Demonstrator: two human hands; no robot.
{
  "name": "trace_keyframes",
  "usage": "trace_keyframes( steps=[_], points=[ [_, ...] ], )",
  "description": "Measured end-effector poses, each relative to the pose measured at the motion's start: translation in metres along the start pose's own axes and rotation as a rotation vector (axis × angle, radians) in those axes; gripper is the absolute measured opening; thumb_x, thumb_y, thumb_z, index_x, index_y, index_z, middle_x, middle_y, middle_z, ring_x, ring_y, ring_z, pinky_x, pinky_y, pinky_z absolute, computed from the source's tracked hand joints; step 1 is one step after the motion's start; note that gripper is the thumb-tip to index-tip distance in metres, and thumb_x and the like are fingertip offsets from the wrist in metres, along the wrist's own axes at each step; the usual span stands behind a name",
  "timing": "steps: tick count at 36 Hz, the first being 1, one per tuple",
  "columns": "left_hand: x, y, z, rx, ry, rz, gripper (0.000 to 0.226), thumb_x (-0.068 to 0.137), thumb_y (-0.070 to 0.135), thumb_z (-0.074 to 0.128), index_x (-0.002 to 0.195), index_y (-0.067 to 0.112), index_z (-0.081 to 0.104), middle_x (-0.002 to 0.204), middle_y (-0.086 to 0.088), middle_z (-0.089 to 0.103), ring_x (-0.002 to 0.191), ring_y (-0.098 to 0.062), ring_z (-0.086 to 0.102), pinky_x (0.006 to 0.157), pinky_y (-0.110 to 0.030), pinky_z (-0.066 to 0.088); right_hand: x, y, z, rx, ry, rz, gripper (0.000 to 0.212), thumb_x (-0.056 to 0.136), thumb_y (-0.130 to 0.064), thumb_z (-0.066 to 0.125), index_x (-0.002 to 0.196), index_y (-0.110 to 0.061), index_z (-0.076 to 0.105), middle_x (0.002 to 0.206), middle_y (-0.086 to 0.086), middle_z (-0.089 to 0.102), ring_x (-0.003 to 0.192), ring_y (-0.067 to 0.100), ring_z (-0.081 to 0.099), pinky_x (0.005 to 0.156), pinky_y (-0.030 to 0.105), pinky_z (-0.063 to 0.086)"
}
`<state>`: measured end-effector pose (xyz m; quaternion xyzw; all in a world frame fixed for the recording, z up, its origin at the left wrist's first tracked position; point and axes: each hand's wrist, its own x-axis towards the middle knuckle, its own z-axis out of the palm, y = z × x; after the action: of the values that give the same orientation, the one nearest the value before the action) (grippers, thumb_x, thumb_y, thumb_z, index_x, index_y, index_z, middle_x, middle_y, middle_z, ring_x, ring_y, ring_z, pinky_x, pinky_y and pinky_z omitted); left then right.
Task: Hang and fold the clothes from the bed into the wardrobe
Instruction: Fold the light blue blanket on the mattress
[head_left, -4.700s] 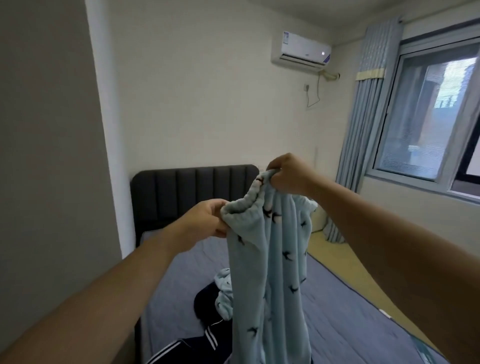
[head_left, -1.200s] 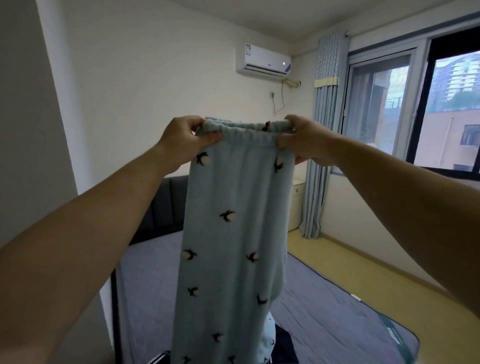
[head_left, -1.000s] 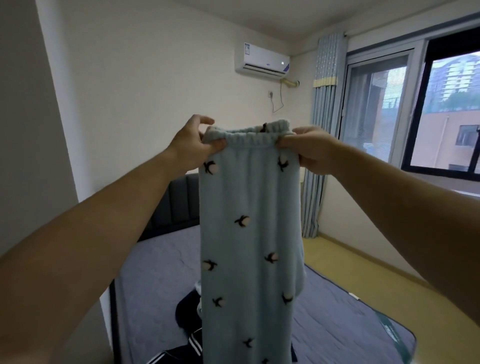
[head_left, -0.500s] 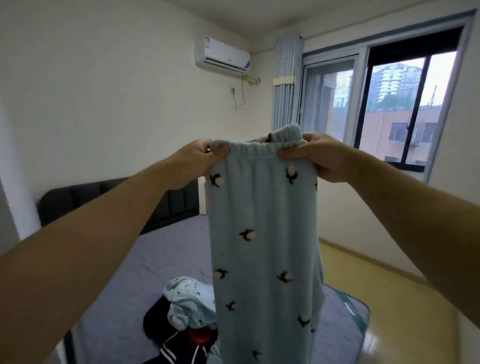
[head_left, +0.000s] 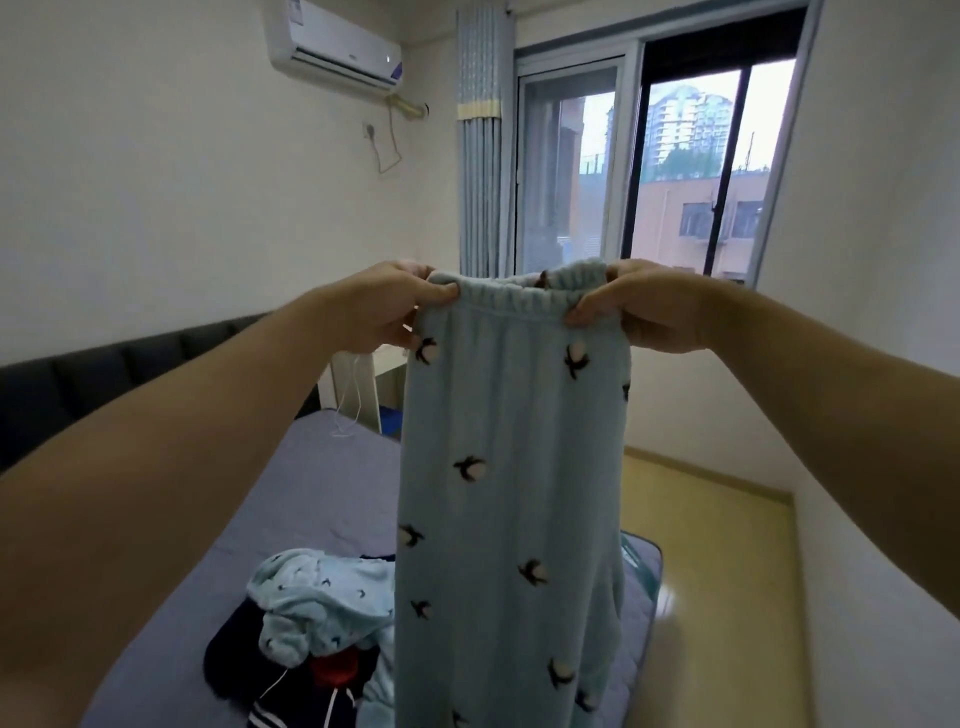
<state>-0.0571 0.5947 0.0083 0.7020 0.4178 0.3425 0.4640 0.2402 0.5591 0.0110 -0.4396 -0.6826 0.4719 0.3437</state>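
Light blue fleece trousers (head_left: 511, 467) with small dark-and-white flower prints hang straight down in front of me. My left hand (head_left: 384, 306) pinches the left end of the elastic waistband and my right hand (head_left: 654, 306) pinches the right end, both at chest height above the bed. Below on the bed (head_left: 322, 483) lies a pile of clothes (head_left: 317, 639): a matching light blue fleece top, a dark navy garment with white stripes, and something red. The trouser legs run out of the bottom of the frame. No wardrobe is in view.
The bed has a grey-blue cover and a dark padded headboard (head_left: 104, 364) at the left. A white bedside table (head_left: 363, 384) with a trailing cable stands by the curtain (head_left: 480, 156). Yellow floor (head_left: 711, 545) lies right of the bed, under the window (head_left: 649, 156).
Since the earliest frame I have spread the bunched waistband out flat between my hands. My view has swung right towards the window, and the trousers stay held up.
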Motion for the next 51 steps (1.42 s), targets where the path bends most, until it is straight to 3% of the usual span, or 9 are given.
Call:
trace_keyframes(
  steps=[9, 15, 18, 23, 30, 35, 40, 47, 51],
  points=[
    [0.166, -0.045, 0.063, 0.047, 0.148, -0.111, 0.034, 0.099, 0.023, 0.059, 0.129, 0.008, 0.056, 0.123, -0.011, 0.06, 0.108, -0.026, 0.061, 0.061, -0.035, 0.062, 0.096, 0.094, -0.106, -0.242, 0.245, 0.054, 0.041, 0.073, -0.016, 0.082, 0.112, -0.021, 0.069, 0.109, 0.005, 0.072, 0.103, 0.025, 0.067, 0.082, 0.041, 0.059],
    [0.313, -0.085, 0.109, -0.005, 0.214, -0.161, 0.035, 0.097, 0.022, 0.064, 0.127, 0.006, 0.055, 0.129, -0.016, 0.056, 0.114, -0.033, 0.058, 0.068, -0.042, 0.062, 0.167, 0.164, -0.188, -0.395, 0.373, 0.07, 0.019, 0.073, -0.018, 0.077, 0.087, -0.026, 0.066, 0.082, -0.002, 0.064, 0.073, 0.015, 0.058, 0.042, 0.02, 0.043],
    [0.371, -0.096, 0.129, -0.031, 0.237, -0.143, 0.035, 0.097, 0.021, 0.064, 0.127, 0.008, 0.053, 0.128, -0.013, 0.056, 0.112, -0.03, 0.059, 0.072, -0.043, 0.062, 0.195, 0.186, -0.223, -0.322, 0.422, 0.084, 0.019, 0.077, -0.008, 0.075, 0.085, -0.023, 0.065, 0.089, 0.003, 0.066, 0.078, 0.02, 0.067, 0.048, 0.027, 0.055],
    [0.435, -0.086, 0.15, -0.073, 0.315, -0.021, 0.026, 0.097, 0.017, 0.063, 0.118, 0.014, 0.048, 0.111, -0.003, 0.056, 0.099, -0.022, 0.058, 0.071, -0.042, 0.062, 0.222, 0.193, -0.268, -0.33, 0.521, 0.041, 0.039, 0.079, 0.0, 0.066, 0.115, -0.011, 0.057, 0.112, 0.013, 0.061, 0.095, 0.033, 0.064, 0.057, 0.044, 0.062],
    [0.462, -0.049, 0.146, -0.17, 0.348, 0.164, 0.02, 0.097, 0.009, 0.058, 0.115, 0.01, 0.05, 0.105, -0.004, 0.059, 0.097, -0.023, 0.061, 0.073, -0.044, 0.06, 0.224, 0.162, -0.293, -0.614, 0.688, -0.167, 0.038, 0.077, 0.0, 0.056, 0.107, -0.018, 0.043, 0.104, 0.007, 0.056, 0.09, 0.021, 0.056, 0.063, 0.029, 0.047],
    [0.44, -0.047, 0.14, -0.209, 0.342, 0.209, 0.014, 0.096, 0.007, 0.058, 0.101, 0.019, 0.052, 0.108, -0.005, 0.059, 0.103, -0.027, 0.061, 0.077, -0.046, 0.061, 0.21, 0.148, -0.278, -0.639, 0.665, -0.22, 0.039, 0.076, 0.0, 0.056, 0.106, -0.02, 0.043, 0.1, 0.006, 0.057, 0.085, 0.014, 0.055, 0.063, 0.022, 0.046],
    [0.394, -0.095, 0.136, -0.112, 0.268, 0.19, 0.024, 0.096, 0.007, 0.06, 0.117, 0.011, 0.052, 0.116, -0.01, 0.059, 0.106, -0.027, 0.062, 0.074, -0.043, 0.062, 0.186, 0.172, -0.227, -0.715, 0.588, -0.176, 0.039, 0.076, -0.003, 0.057, 0.106, -0.023, 0.042, 0.089, -0.002, 0.054, 0.079, 0.011, 0.053, 0.058, 0.022, 0.041],
    [0.281, -0.238, 0.139, 0.544, 0.142, 0.133, 0.043, 0.09, 0.016, 0.071, 0.13, 0.013, 0.055, 0.114, -0.006, 0.064, 0.095, -0.019, 0.059, 0.074, -0.018, 0.043, 0.142, 0.275, -0.1, -0.958, 0.444, -0.006, 0.036, 0.08, -0.015, 0.06, 0.112, -0.021, 0.045, 0.096, 0.004, 0.057, 0.082, 0.035, 0.059, 0.059, 0.034, 0.039],
    [0.198, -0.343, 0.164, 0.774, -0.084, -0.061, 0.054, 0.094, 0.006, 0.061, 0.145, 0.012, 0.043, 0.141, -0.016, 0.052, 0.123, -0.036, 0.052, 0.093, -0.041, 0.046, 0.105, 0.356, 0.012, -1.119, 0.213, 0.192, 0.038, 0.083, -0.013, 0.06, 0.117, -0.018, 0.044, 0.109, 0.009, 0.059, 0.085, 0.036, 0.062, 0.058, 0.035, 0.035]
  ],
)
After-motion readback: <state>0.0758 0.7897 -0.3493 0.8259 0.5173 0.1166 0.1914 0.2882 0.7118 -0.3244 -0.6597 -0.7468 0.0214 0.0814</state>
